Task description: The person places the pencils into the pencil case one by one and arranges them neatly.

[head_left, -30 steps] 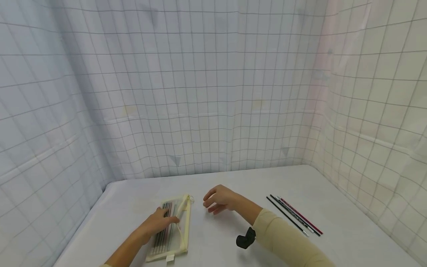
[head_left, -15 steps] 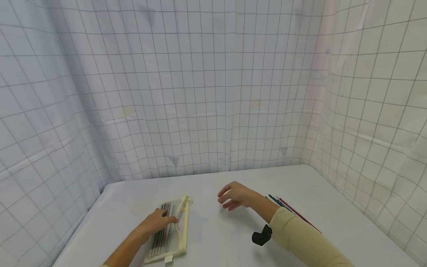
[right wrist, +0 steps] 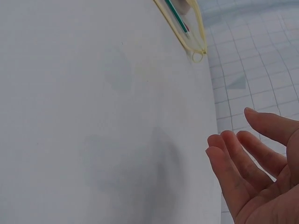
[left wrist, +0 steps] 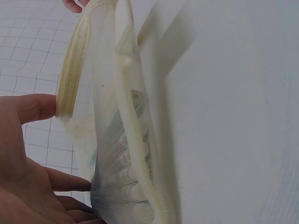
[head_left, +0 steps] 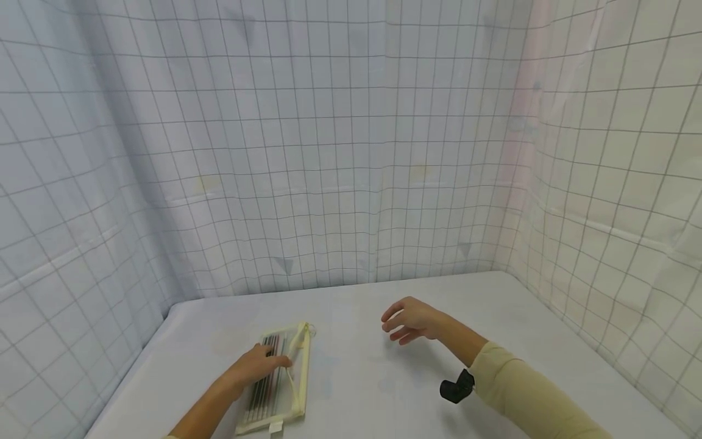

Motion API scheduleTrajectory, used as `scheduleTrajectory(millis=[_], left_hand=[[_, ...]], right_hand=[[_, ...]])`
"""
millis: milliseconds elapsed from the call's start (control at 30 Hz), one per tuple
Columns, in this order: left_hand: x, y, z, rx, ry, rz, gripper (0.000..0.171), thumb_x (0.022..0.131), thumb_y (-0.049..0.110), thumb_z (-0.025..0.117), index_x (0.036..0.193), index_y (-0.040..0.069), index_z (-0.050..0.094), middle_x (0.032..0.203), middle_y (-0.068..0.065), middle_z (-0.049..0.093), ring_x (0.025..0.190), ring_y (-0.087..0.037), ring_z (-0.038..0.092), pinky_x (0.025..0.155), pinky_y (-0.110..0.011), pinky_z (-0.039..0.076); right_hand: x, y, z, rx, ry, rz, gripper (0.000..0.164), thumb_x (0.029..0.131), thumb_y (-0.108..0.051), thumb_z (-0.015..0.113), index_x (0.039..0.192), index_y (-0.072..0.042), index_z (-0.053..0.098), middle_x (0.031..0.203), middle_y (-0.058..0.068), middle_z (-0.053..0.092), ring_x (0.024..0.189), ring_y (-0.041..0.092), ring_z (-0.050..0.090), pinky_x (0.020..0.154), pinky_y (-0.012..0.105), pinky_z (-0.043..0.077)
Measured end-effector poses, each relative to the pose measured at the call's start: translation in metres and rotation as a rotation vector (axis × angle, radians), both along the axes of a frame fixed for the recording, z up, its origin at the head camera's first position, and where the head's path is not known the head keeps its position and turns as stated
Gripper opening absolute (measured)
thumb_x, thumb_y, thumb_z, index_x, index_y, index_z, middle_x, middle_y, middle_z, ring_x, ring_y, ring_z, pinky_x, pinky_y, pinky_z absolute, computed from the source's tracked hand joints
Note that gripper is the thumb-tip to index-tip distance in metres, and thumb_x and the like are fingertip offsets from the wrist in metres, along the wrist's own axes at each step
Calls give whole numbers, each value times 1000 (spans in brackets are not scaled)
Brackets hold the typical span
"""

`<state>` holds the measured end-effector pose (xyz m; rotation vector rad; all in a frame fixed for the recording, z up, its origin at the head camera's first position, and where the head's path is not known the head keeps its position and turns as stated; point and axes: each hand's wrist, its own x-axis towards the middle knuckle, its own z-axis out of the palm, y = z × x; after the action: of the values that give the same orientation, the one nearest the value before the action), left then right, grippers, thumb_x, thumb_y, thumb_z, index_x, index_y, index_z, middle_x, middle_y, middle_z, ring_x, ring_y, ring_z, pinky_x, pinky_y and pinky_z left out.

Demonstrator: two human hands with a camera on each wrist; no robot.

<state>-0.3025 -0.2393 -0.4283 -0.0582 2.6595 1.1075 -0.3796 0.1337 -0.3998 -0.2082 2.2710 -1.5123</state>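
Observation:
A pale yellow zip pouch [head_left: 298, 390] of see-through mesh lies on the white table, with several pencils [head_left: 262, 396] inside. Across it rests my left hand [head_left: 255, 369]. In the left wrist view, the thumb [left wrist: 39, 108] touches the zip edge [left wrist: 70, 91] and the other fingers press the mesh, so the pouch's mouth gapes. Over the table to the right of the pouch hovers my right hand [head_left: 411, 320], its fingers loosely bent and holding nothing. The right wrist view shows the pouch's corner with its ring [right wrist: 197, 57] and a green pencil [right wrist: 176, 16].
A white table [head_left: 351, 390] spreads under both hands. Grid-patterned curtains [head_left: 323, 152] hang behind it and at both sides. A black wrist camera [head_left: 457, 388] sits by the right sleeve [head_left: 526, 390].
My right hand has moved rightward, away from the pouch. Its forearm now covers the loose pencils that lay visible on the right of the table. The left hand stays on the pouch.

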Motion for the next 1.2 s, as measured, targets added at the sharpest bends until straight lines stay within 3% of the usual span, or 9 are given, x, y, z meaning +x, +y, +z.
scheduleTrajectory(millis=[200,667,967,1200], left_hand=[[0,-1,-1,-10,11,-8,93,91,46,69,147,-19,36,157,-47,12,143,-65,16,110,-74,25],[1,-3,-4,48,10,7,97,92,46,70,148,-21,30,155,-46,19,139,-64,25,108,-74,28],[1,-3,-5,40,19,4,97,92,46,70,147,-23,30,154,-47,22,138,-65,26,107,-74,30],[2,-3,-6,47,22,6,97,92,47,70,148,-22,30,154,-47,22,138,-65,25,107,-75,30]], right_hand=[[1,17,3,11,7,-21,38,91,-8,78,125,6,67,103,12,72,87,28,74,72,39,63],[3,58,9,-32,4,-35,42,92,-8,77,129,8,64,110,15,71,101,39,72,76,40,62],[3,94,8,-40,26,-55,44,94,-11,77,130,9,62,113,18,69,92,33,73,73,37,62],[6,124,2,-31,49,-56,45,96,-12,75,131,11,60,116,21,70,94,33,73,75,36,62]])
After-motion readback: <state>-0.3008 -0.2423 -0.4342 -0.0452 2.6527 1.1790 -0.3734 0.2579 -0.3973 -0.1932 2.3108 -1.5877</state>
